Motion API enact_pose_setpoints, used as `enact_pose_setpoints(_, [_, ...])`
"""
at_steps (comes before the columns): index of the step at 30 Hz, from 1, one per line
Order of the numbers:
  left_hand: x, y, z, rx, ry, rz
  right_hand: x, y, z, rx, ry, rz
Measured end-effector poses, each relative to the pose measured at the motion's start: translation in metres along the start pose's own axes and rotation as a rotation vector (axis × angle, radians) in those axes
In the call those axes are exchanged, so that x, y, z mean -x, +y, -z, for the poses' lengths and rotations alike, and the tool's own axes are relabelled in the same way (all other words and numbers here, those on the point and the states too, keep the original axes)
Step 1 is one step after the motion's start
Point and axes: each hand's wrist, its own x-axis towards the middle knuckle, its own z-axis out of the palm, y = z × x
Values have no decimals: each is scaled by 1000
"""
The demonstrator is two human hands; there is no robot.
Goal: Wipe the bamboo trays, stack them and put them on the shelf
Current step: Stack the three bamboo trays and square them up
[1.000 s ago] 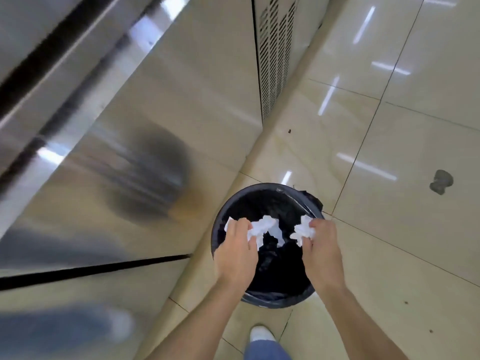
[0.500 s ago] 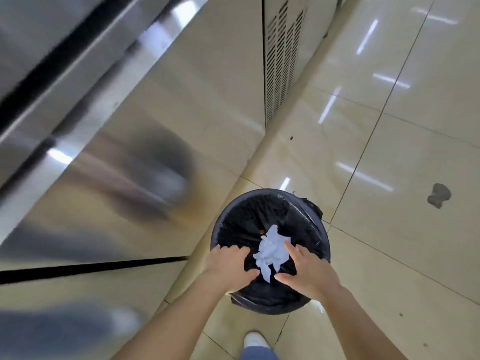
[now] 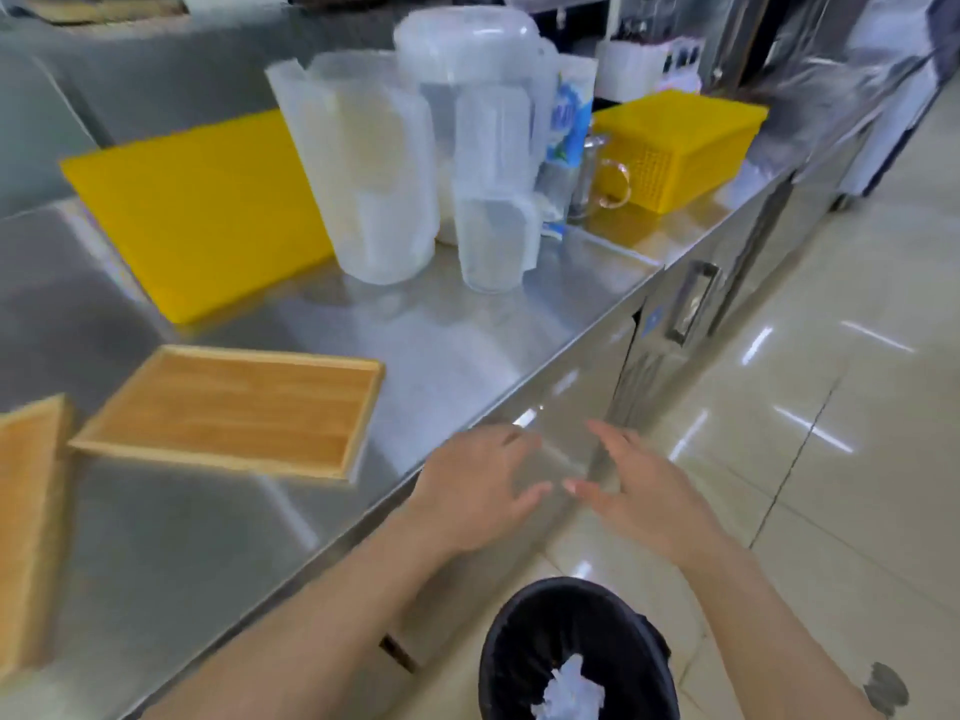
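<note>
Bamboo tray flat on steel counter, rim up, empty, long side angled toward counter's front edge; near corner close to that edge but not over it. Second bamboo tray just left of it, cut off by frame edge, narrow gap between the two, not touching. Not stacked.

Left hand empty, fingers spread loose, hovering at the counter's front edge, right of the first tray and apart from it. Right hand likewise empty and relaxed, fingers extended, out over the floor side beside the cabinet front. Fingertips of both nearly meeting, gripping nothing.

Bare steel between tray and the clear plastic jugs: open strip running along front edge to the right. Yellow cutting board behind the tray, well apart, one corner just beside the nearest jug. Smaller clear cup in front of the jugs. Yellow perforated basket further right, inverted, near counter's far end.

Black lined bin on tiled floor below the hands, against cabinet front; crumpled white tissue inside. Floor right of bin open, apart from a dark mark at lower right.

Frame motion-blurred; fine detail on back shelf unreadable.
</note>
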Motion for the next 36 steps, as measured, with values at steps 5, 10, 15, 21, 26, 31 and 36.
enact_pose_setpoints(5, [33,-45,75,-22,203,71,-19,-91,28,27,63,120])
enact_pose_setpoints(10, [84,-121,99,-83,132,267,-42,-168,-2,94,28,214])
enact_pose_setpoints(15, [136,-167,79,-3,-65,411,-54,-218,-70,234,-31,332])
enact_pose_setpoints(21, [159,-180,59,312,-126,576,-31,-227,-129,339,-90,260])
enact_pose_setpoints(26, [152,-169,61,782,27,752,-7,-256,-145,427,-31,186])
enact_pose_setpoints(31, [144,-175,74,1020,78,849,9,-294,-145,363,-265,234])
enact_pose_setpoints(36, [157,-198,75,581,-35,833,10,-322,-132,104,-609,266])
